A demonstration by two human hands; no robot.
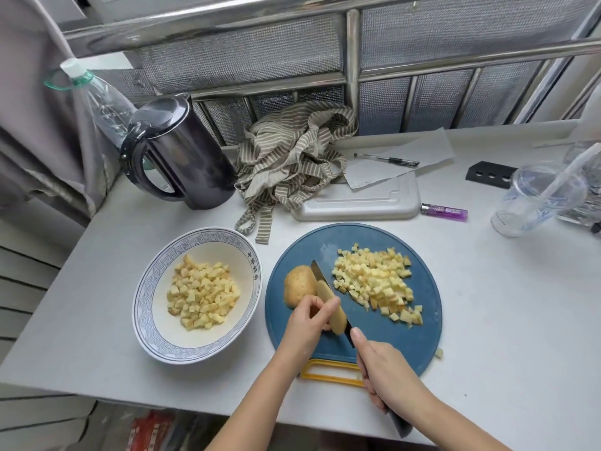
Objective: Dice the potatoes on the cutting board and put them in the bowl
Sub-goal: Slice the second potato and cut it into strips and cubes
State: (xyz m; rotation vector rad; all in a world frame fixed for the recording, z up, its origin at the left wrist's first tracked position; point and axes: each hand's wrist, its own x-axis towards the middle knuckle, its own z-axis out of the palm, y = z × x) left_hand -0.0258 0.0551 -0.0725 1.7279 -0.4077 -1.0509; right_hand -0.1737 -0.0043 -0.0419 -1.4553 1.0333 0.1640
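Halved potato (299,283) on the blue cutting board (406,346), long axis running roughly 11 to 5 o'clock. The knife (320,275) lies along the same axis, tip at 11 o'clock, with a cut slice (336,315) resting against the blade's left face. The left hand (309,320), fingers curled, pinches this slice. The uncut half lies just beside it at 11 o'clock. The right hand (387,372), at 5 o'clock from the slice, is clamped round the knife handle with one digit extended along the spine. A heap of dice (374,278) sits at 2 o'clock from the left hand. The bowl (146,288), part filled, stands on the desk (504,304) at 9 o'clock of the board, nearer the left hand.
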